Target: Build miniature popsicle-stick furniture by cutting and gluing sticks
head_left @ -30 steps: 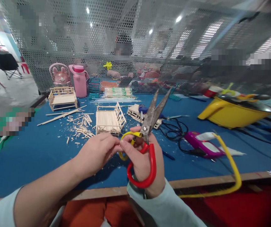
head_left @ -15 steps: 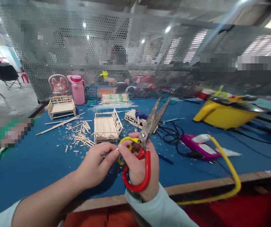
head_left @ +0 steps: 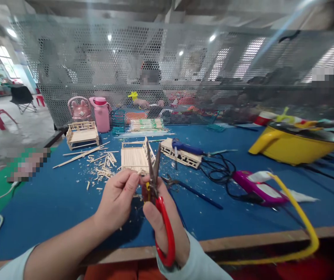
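Observation:
My right hand (head_left: 174, 223) is wrapped around a pair of scissors (head_left: 166, 237) with red and yellow handles; the blades point up and stand slightly apart. Close beside it, my left hand (head_left: 116, 198) pinches a small pale piece of wooden stick (head_left: 140, 172), mostly hidden by the fingertips. Just beyond both hands stands a miniature bed-like frame (head_left: 133, 155) made of thin sticks. Offcuts of stick (head_left: 107, 163) are strewn to its left. Another stick model (head_left: 82, 136) stands farther back on the left.
A blue glue gun (head_left: 188, 147) rests on a third stick model (head_left: 181, 156). Blue-handled pliers (head_left: 202, 194) lie right of my hands. Beyond are a purple device (head_left: 257, 186) with a yellow cord, a yellow pot (head_left: 298, 147), a pink jug (head_left: 101, 116) and a perforated screen (head_left: 120, 70).
My right hand has turned, so the scissors now point nearly straight up and sit farther left. Its thumb has come away from the pinched stick. The head view has shifted slightly.

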Motion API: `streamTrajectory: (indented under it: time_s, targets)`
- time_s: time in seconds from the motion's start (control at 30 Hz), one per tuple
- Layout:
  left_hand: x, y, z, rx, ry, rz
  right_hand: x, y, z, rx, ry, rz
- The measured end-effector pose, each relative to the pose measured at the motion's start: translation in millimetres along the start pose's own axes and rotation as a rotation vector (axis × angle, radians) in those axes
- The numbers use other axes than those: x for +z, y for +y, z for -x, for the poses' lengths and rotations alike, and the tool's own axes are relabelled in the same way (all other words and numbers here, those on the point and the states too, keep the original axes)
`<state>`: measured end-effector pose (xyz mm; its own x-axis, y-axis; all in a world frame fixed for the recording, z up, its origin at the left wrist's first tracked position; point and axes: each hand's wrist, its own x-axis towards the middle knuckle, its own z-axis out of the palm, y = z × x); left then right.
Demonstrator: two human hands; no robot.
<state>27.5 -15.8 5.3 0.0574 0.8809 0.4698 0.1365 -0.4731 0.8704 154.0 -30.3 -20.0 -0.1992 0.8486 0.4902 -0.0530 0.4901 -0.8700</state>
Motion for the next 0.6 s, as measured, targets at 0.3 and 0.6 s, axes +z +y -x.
streamTrajectory:
  time_s: [0.3, 0.6]
  targets:
    - [-1.3, 0.1, 0.7, 0.169, 0.074, -0.206, 1.3, -5.1, -4.1, -0.085, -0.163, 0.059]
    - [-1.3, 2.0, 0.7, 0.242, 0.062, -0.340, 0.1, -6.5, -3.1, -0.031, -0.158, 0.002]
